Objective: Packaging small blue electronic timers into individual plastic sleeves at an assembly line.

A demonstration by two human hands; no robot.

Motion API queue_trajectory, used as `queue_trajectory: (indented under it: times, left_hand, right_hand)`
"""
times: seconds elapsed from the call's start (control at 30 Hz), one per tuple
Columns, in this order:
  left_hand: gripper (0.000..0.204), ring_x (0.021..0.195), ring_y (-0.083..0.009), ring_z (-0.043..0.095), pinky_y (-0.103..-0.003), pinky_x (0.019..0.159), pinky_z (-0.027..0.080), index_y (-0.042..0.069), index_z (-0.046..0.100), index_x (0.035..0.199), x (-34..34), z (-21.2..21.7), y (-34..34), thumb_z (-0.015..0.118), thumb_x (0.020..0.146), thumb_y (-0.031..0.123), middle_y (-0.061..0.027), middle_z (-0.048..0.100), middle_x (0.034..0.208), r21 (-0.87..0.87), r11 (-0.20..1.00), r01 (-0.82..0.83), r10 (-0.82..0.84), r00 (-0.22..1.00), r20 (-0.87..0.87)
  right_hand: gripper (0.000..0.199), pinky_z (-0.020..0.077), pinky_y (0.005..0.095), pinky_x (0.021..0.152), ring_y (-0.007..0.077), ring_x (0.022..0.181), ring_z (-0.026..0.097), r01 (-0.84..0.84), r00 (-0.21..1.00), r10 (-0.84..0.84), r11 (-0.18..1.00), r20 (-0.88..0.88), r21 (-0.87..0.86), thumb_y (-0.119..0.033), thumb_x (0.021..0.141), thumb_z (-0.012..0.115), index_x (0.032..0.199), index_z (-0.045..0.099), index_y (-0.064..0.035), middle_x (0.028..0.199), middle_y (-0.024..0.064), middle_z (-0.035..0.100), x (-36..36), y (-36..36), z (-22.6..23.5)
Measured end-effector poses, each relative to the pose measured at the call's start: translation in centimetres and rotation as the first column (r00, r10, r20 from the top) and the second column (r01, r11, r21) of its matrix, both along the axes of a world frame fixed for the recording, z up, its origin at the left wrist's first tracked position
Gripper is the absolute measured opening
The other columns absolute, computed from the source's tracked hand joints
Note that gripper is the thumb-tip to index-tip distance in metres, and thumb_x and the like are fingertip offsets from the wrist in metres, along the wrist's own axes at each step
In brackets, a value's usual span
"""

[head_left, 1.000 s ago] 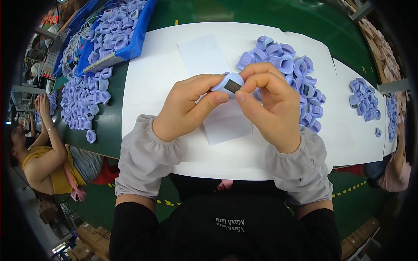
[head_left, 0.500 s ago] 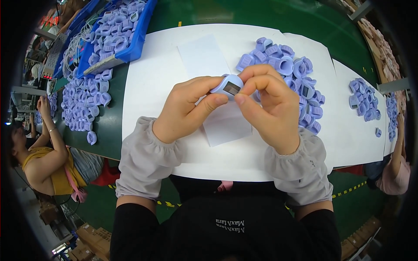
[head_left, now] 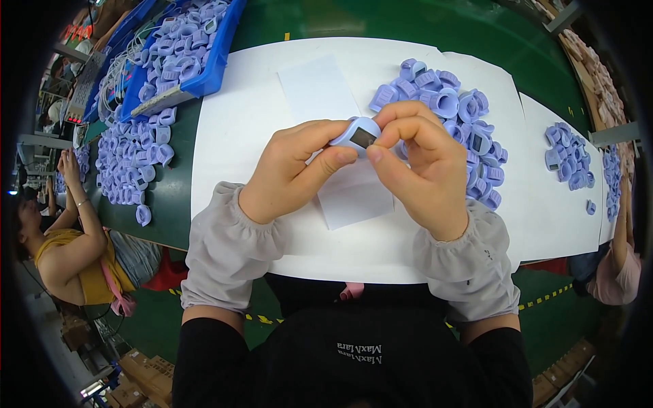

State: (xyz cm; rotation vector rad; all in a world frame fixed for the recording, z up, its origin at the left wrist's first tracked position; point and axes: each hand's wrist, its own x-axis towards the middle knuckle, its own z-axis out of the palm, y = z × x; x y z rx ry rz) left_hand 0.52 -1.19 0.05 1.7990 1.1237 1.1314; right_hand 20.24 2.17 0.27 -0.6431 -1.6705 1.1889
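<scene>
Between both hands, over the white-covered table, is a small light-purple plastic housing with a dark rectangular display window [head_left: 362, 138]. My left hand [head_left: 286, 166] pinches its left side between thumb and forefinger. At its right edge, the thumb and fingertips of my right hand [head_left: 425, 163] close on it. The window faces up toward me; its underside is hidden. Just beyond my right hand spreads a heap of similar purple housings [head_left: 445, 102], some showing a display window. Beneath the hands lies a white paper sheet [head_left: 354, 204], partly covered by them.
A blue bin [head_left: 221, 61] full of purple parts stands at the far left, with loose parts [head_left: 126, 163] and white cables [head_left: 122, 75] near it. Another pile [head_left: 570, 156] lies to the right. Co-workers sit at both sides. White sheeting [head_left: 238, 102] covers the table before me.
The housing has tilted very slightly, and its display window looks darker. Both hands keep their pinch in nearly the same place.
</scene>
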Motion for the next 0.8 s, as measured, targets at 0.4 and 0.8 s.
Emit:
queue_trajectory:
  times: [0.4,0.8]
  left_hand:
    - [0.026,0.078,-0.0218,0.064,-0.028,0.07,0.05,0.0,0.064,0.11,-0.1,0.3,0.1,0.065,0.089,0.014,-0.0121,0.068,0.094,-0.035,0.998,0.05,-0.051,0.999,-0.019]
    - [0.015,0.087,-0.0141,0.065,-0.026,0.075,0.051,0.0,0.057,0.093,-1.4,2.1,-0.5,0.069,0.083,0.0,-0.0039,0.063,0.082,0.011,0.955,-0.298,0.297,0.955,0.018]
  right_hand:
    - [0.022,0.0428,0.0258,0.085,0.0125,0.094,0.052,0.052,0.998,-0.054,0.996,-0.027,-0.076,0.005,0.081,0.065,0.103,0.06,0.0019,0.108,0.0079,0.056,-0.5,-0.3,0.2]
    - [0.027,0.0445,0.0313,0.086,0.0221,0.1,0.06,0.38,0.856,-0.436,0.895,0.279,0.233,-0.013,0.083,0.068,0.108,0.065,-0.0031,0.11,0.0099,0.065,2.5,1.7,2.1]
